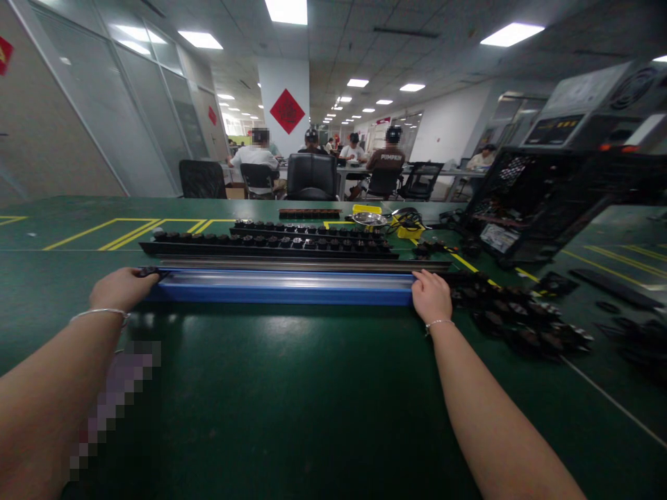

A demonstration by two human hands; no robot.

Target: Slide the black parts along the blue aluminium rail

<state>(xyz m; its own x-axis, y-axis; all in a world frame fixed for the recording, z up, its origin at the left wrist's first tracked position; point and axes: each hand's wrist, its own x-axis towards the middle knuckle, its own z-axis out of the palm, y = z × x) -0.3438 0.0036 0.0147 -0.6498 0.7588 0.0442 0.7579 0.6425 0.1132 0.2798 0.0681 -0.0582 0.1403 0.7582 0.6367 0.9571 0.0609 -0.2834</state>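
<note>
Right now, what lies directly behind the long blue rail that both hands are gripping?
Behind the blue rail lies a thin metal strip, then two black strips studded with round black parts. The left hand and right hand cover the rail's ends.

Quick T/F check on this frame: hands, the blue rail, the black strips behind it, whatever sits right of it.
1. Each hand grips one end of the long blue rail: left hand, right hand. True.
2. The rail is lifted clear of the green table. False: it lies on it.
3. Rows of black strips lie behind the rail. True.
4. Loose black parts are piled left of the rail. False: right of it.
</note>
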